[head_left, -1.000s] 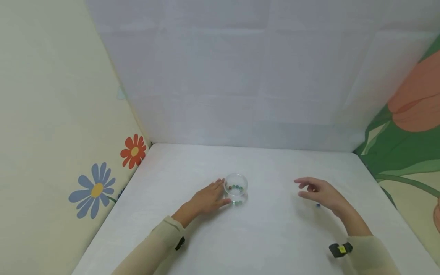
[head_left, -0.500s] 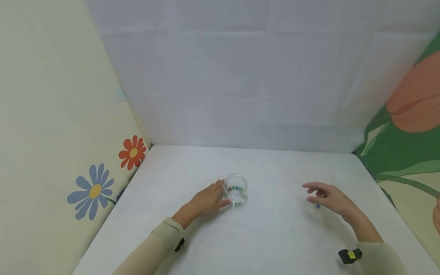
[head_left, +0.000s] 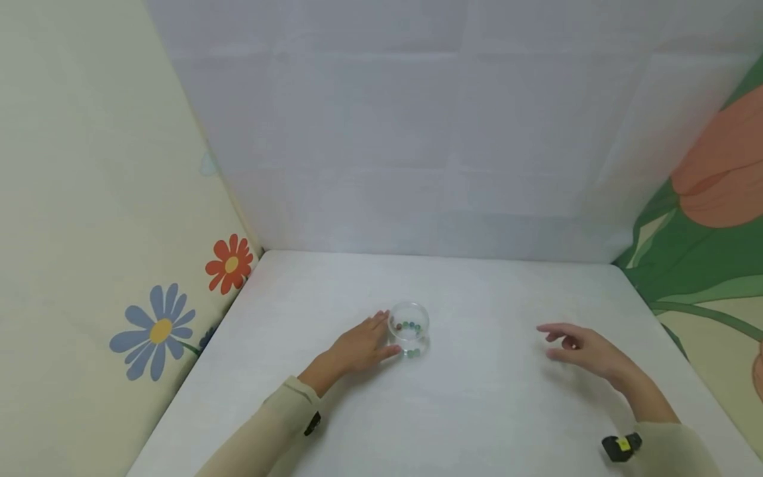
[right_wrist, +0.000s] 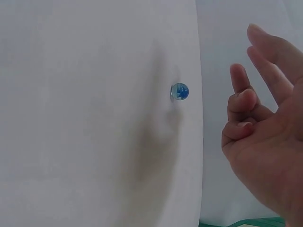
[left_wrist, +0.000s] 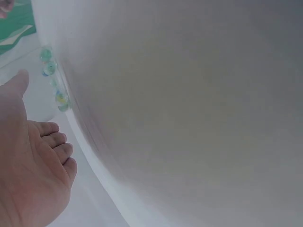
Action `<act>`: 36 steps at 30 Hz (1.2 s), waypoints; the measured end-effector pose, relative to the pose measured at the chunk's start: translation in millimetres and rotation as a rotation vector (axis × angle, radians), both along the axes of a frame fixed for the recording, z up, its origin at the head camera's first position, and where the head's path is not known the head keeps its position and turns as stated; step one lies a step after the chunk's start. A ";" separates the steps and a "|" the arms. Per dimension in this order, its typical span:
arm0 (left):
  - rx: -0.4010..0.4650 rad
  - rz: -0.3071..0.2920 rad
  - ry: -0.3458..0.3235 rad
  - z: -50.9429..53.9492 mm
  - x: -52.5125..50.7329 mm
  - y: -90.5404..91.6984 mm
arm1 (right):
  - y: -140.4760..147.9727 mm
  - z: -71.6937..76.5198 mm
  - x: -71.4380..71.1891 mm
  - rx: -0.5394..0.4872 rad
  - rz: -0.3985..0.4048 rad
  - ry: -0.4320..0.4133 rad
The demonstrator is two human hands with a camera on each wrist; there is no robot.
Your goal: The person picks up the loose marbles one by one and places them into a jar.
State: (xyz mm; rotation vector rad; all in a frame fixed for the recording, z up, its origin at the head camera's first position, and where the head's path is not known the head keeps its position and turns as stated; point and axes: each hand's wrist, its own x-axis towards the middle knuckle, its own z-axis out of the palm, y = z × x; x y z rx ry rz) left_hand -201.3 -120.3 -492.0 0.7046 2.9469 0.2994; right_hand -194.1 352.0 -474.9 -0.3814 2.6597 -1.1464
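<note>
Thumb and fingers spread, my left hand [head_left: 357,346] touches the left side of a clear cup [head_left: 408,306], which stands upright on the white table. Several green, blue and brown glass marbles [head_left: 411,326] lie in the cup; in the left wrist view these marbles [left_wrist: 49,68] line its bottom. My right hand [head_left: 587,351] hovers over the table, well to the right of the cup. Its index finger and thumb are extended, the last fingers curl loosely, and nothing is held. A lone blue marble [right_wrist: 180,91] lies on the table below it; the right hand hides this marble in the head view.
The white table [head_left: 477,411] reaches back to a white cloth backdrop [head_left: 369,146]. A cream wall [head_left: 77,199] with painted flowers borders the left, and a wall with a large painted tulip [head_left: 715,179] borders the right.
My right hand has moved right and toward me, so it now covers the lone blue marble in the head view. The left hand and the cup have stayed in place.
</note>
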 end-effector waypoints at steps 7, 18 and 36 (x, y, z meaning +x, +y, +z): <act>0.002 0.014 -0.012 -0.8 -0.2 1.2 | 6.7 -3.3 -1.2 0.005 0.002 -0.044; 0.007 0.014 -0.018 1.0 1.4 -4.3 | 5.6 -5.8 -4.9 0.016 0.004 -0.072; 0.001 -0.049 -0.022 11.9 15.7 -19.9 | 0.8 -2.4 22.0 0.072 -0.067 -0.130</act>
